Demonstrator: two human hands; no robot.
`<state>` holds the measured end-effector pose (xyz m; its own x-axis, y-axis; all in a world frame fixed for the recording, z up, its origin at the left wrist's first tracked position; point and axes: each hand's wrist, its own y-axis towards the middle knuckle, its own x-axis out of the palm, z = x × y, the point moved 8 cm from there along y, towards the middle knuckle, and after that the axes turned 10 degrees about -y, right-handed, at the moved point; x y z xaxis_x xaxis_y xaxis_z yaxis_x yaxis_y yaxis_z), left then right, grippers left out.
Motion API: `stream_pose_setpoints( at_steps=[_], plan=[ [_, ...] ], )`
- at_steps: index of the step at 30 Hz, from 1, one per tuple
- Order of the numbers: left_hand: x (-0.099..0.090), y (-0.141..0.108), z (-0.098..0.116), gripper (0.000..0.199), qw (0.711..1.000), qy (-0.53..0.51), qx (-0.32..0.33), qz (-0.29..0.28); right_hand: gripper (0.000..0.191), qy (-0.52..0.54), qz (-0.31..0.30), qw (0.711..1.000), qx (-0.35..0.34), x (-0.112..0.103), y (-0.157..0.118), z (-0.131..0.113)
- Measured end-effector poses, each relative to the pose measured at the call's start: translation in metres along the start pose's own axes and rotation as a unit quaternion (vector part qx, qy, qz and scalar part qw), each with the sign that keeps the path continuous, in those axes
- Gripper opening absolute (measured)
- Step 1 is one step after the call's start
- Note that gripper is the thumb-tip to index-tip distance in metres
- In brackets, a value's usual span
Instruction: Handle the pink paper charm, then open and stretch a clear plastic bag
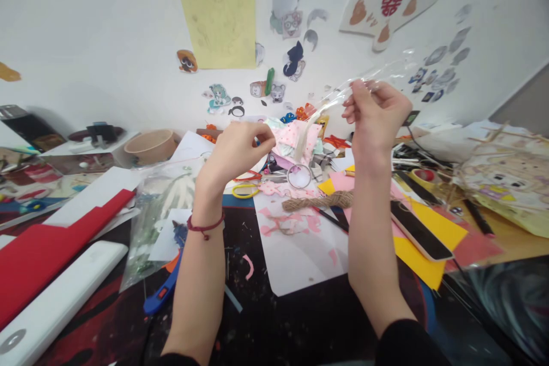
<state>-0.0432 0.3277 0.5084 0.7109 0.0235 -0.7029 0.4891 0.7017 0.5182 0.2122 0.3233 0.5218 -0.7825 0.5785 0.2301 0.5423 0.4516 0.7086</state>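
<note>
Raised at the right, my right hand (pixel 375 111) pinches a clear, shiny plastic strip (pixel 337 94) that trails down and left toward a roll of clear tape (pixel 299 176). My left hand (pixel 242 148) is held up left of the roll, fingers curled together; whatever may be between the fingertips cannot be made out. Behind and between the hands lies pink dotted material (pixel 295 137). Below them, a twisted bundle of brown twine (pixel 317 201) rests over a white sheet (pixel 300 257) with pink scraps.
A blue cutter (pixel 160 291) lies by my left forearm, near a clear plastic bag (pixel 143 240). Red card (pixel 55 257) and a long white object (pixel 64 303) are at the left. A phone (pixel 418 229) rests on yellow paper (pixel 418 260) at the right. Yellow-handled scissors (pixel 245 191) lie mid-table.
</note>
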Motion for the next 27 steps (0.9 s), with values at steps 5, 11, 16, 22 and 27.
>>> stream_pose_setpoints(
  at_steps=[5,11,16,22,27],
  plan=[
    [0.014,-0.006,-0.013,0.022,0.989,0.047,-0.035,-0.134,0.024,-0.006,-0.005,1.0,0.006,0.001,-0.002,0.0],
    [0.01,0.003,0.0,0.022,1.0,0.014,0.009,-0.004,0.023,-0.008,-0.013,1.0,-0.003,0.005,-0.004,-0.003],
    [0.019,0.01,0.02,0.028,0.994,-0.051,0.066,0.066,0.029,0.001,-0.018,1.0,0.001,0.012,-0.009,-0.009],
    [0.032,0.014,0.013,0.026,0.998,0.001,0.052,0.037,0.036,0.006,-0.009,1.0,0.001,0.014,-0.01,-0.011],
    [0.035,0.012,0.004,0.025,0.997,0.076,0.019,-0.018,0.032,-0.007,-0.011,1.0,-0.003,0.006,-0.007,-0.005]
  ],
)
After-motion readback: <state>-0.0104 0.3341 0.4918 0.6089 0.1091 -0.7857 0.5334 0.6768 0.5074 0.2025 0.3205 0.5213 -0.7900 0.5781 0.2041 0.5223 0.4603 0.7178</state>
